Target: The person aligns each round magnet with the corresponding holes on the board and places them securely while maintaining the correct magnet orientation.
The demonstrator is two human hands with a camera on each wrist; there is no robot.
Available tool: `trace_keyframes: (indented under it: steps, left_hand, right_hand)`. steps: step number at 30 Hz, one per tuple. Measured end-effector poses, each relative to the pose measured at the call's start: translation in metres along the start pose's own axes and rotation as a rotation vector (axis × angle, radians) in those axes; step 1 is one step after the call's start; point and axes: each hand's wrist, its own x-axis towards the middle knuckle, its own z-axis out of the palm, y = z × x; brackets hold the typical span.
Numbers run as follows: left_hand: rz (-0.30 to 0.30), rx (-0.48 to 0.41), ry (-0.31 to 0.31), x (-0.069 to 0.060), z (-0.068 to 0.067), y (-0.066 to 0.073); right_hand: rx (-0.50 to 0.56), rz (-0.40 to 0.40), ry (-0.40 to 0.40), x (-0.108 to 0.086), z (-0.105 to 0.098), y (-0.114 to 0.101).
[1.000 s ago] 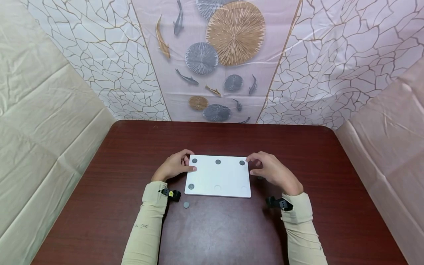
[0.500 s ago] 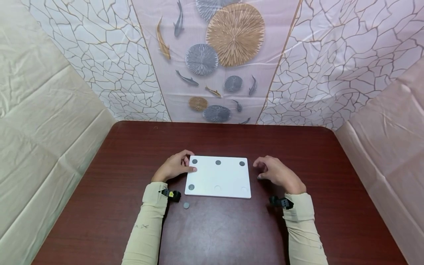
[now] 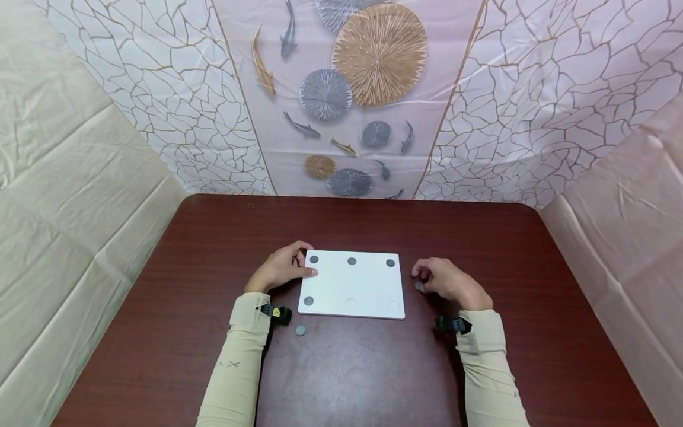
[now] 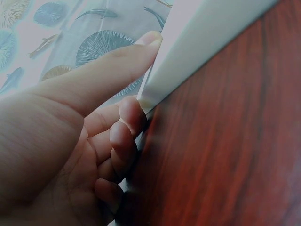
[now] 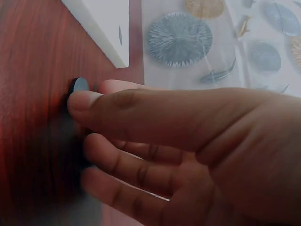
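A white rectangular board point(image 3: 352, 281) lies on the table, with several dark grey discs set in its face and two round recesses along its near edge. My left hand point(image 3: 280, 268) grips the board's left side, thumb on the top face and fingers at the edge. In the left wrist view the thumb point(image 4: 117, 63) presses over the board's edge point(image 4: 188, 61). Right of the board, my right hand point(image 3: 445, 281) is at a loose grey disc point(image 3: 418, 286) on the table. Its thumb point(image 5: 84, 101) touches the disc point(image 5: 81, 84); the other fingers are loosely bent, the index partly hidden.
Another grey disc point(image 3: 301, 330) lies on the dark red wooden table point(image 3: 341, 373) in front of the board's left corner. A patterned cloth point(image 3: 347, 148) hangs behind the table, with beige cloth point(image 3: 629, 196) at both sides.
My right hand has drawn back from the board's upper right corner, moving right and a little nearer, to the loose disc. The left hand and the board stay where they were.
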Motion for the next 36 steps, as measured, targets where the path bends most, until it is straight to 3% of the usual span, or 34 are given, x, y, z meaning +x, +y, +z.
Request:
trace_keyframes:
  steps: [7,14,21,36]
  left_hand:
    - [-0.005,-0.002,0.001,0.0006,-0.0005,-0.0003]
    - [-0.009,0.006,0.004,0.0014,-0.0007,-0.0003]
    - [-0.013,-0.009,-0.001,0.0000,-0.0006,-0.0013]
    - [-0.011,-0.023,-0.002,0.0009,0.0008,-0.0016]
  right_hand:
    - [-0.005,-0.023,-0.012,0.0003,0.0003,0.0039]
    - [0.005,0.016,-0.012,0.0007,0.0006,0.0025]
    - [-0.053,0.052,-0.024,0.0022,0.0034,-0.0001]
    - [-0.011,0.005,0.020,-0.0014,-0.0006,-0.0023]
